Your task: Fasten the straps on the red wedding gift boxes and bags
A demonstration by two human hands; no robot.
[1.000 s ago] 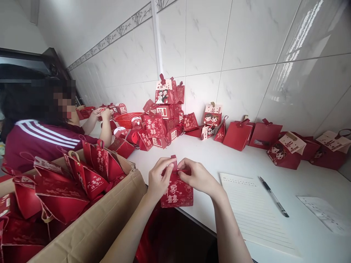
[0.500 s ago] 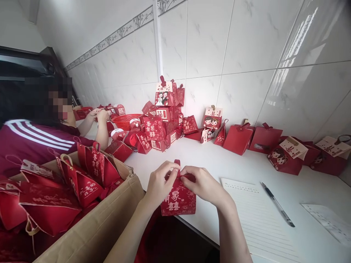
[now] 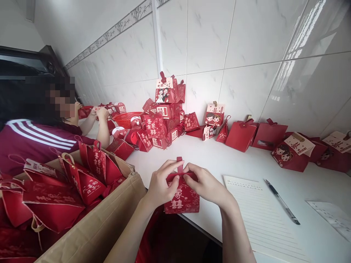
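A red paper gift box (image 3: 183,201) with pale Chinese characters and a ribbon loop handle (image 3: 180,164) stands upright at the table's front edge. My left hand (image 3: 165,182) pinches its top edge from the left, thumb on the front face. From the right, my right hand (image 3: 204,184) grips the same top edge, its thumb beside the other. The ribbon loop rises between the fingertips of both hands. The box's back is hidden from view.
Left of my arms stands a cardboard box (image 3: 95,226) full of red gift boxes. More are stacked in a pile (image 3: 164,124) and along the wall. A notepad (image 3: 263,215) and pen (image 3: 282,201) lie right. A co-worker (image 3: 46,138) sits far left.
My fingers have shifted from the ribbon's base down onto the box's top edge, thumbs now lower on its front. The ribbon loop shows more fully. The view has shifted slightly.
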